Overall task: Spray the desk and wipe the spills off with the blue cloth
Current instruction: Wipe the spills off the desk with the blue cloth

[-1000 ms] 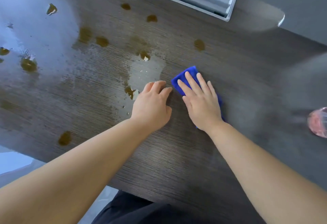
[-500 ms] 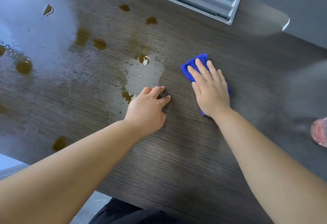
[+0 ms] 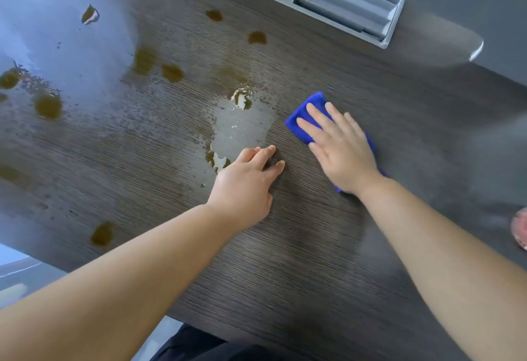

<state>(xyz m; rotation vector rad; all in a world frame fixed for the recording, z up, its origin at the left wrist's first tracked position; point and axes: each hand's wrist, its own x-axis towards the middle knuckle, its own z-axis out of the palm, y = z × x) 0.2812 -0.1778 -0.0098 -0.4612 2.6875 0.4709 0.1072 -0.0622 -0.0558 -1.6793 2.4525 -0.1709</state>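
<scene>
The right hand (image 3: 342,149) lies flat with straight fingers, pressing the blue cloth (image 3: 315,101) onto the bench (image 3: 285,261) just right of the wet patch (image 3: 242,129), likely placed to sweep into the brown spills (image 3: 171,72). The left hand (image 3: 245,186), loosely curled and holding nothing, braces on the wood. A blurred pink object (image 3: 520,231) at the right edge is possibly the sprayer. No writing is legible.

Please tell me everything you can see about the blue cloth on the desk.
The blue cloth is a bright blue piece of soft-looking fabric, lying flat on the dark wood-grain desk. The right hand presses flat on it and covers most of it; only its far corner and a strip near the wrist show. It lies just right of a wet patch. The left hand does not touch it.
</scene>
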